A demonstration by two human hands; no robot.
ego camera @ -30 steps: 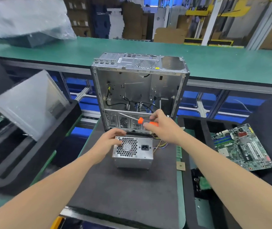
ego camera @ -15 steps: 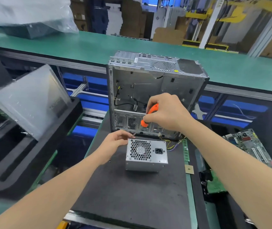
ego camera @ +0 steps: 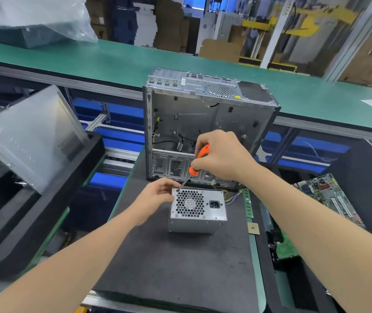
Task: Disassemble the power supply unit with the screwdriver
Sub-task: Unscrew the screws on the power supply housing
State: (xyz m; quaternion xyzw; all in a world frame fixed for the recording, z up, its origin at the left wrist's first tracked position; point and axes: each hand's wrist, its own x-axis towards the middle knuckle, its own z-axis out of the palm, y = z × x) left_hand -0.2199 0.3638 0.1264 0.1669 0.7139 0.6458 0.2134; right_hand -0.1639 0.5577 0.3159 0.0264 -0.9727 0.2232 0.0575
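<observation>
The handle of the screwdriver is largely concealed by the right hand, and its tip is too small for contact with the power supply unit to be confirmed. The motherboard is partly hidden by the right forearm.

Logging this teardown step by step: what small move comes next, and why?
Probably turn the screwdriver to loosen the screw: the right hand grips it, tip at the top-left corner of the power supply unit, which the left hand holds.
</observation>
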